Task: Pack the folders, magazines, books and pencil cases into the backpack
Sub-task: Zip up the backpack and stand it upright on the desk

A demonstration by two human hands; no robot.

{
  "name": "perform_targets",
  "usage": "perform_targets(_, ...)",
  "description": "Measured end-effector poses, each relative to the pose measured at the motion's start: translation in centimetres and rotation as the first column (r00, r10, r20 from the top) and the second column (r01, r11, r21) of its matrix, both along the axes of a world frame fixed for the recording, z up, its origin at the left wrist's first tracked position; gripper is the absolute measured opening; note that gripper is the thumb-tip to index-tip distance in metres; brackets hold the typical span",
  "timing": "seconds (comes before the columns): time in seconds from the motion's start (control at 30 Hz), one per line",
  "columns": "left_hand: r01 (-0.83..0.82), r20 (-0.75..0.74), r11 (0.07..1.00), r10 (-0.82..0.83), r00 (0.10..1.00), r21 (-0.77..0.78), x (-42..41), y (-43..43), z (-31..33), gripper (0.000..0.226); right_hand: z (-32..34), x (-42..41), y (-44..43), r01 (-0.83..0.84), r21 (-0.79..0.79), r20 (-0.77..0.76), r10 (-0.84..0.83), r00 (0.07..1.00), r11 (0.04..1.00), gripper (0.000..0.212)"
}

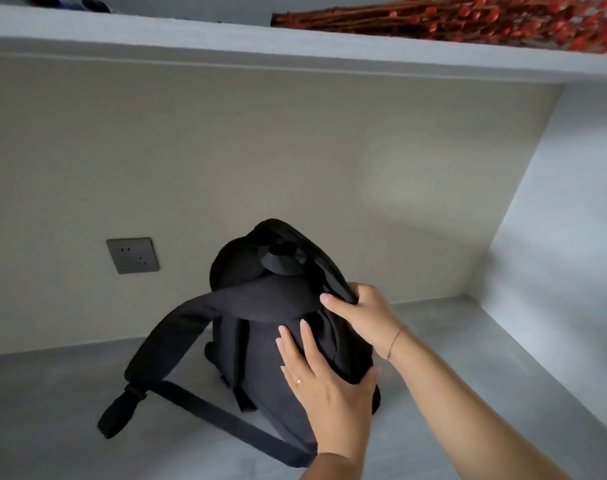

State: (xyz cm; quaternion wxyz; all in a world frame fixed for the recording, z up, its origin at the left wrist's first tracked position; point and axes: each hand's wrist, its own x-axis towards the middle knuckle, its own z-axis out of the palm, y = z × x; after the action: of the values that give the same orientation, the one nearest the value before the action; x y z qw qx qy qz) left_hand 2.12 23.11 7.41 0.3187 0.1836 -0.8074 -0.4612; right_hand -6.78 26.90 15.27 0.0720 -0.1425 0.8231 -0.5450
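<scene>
A black backpack [260, 344] stands upright on the grey desk top [468, 358], its back panel and straps facing me. My right hand [364, 315] grips the pack's upper right edge near the top. My left hand [324, 389] lies flat on the back panel, fingers spread, with the thumb around the pack's right side. One padded shoulder strap [163, 341] arcs out to the left and ends on the desk. No folders, magazines, books or pencil cases are in view. I cannot see whether the pack's zip is open.
The desk sits in an alcove with a beige back wall, a grey wall socket [132, 255] at left and a side wall [565, 220] at right. A shelf [295, 46] overhead carries dried red-budded branches [468, 19].
</scene>
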Motion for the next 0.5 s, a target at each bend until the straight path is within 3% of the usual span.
perform_targets(0.07,-0.045,-0.014,0.999,0.045,0.999,0.01,-0.6,0.1,0.2,0.118,0.1,-0.5,0.1,-0.001,-0.064,0.02,0.002,1.0,0.998,0.022)
perform_targets(0.2,-0.013,0.006,0.999,0.013,1.0,0.049,-0.4,-1.5,0.2,0.097,-1.0,-0.2,0.2,0.098,-0.206,0.093,-0.08,0.992,0.974,0.041)
perform_targets(0.37,0.268,0.095,0.96,-0.275,0.957,0.08,0.7,-6.0,0.8,0.086,-1.7,2.2,-0.8,0.28,-0.345,0.096,-0.262,0.96,0.896,0.028)
perform_targets(0.5,0.532,0.324,0.847,-0.499,0.804,-0.015,1.2,-12.1,3.0,0.084,-2.0,5.1,-2.5,0.313,-0.412,0.069,-0.313,0.947,0.856,0.016)
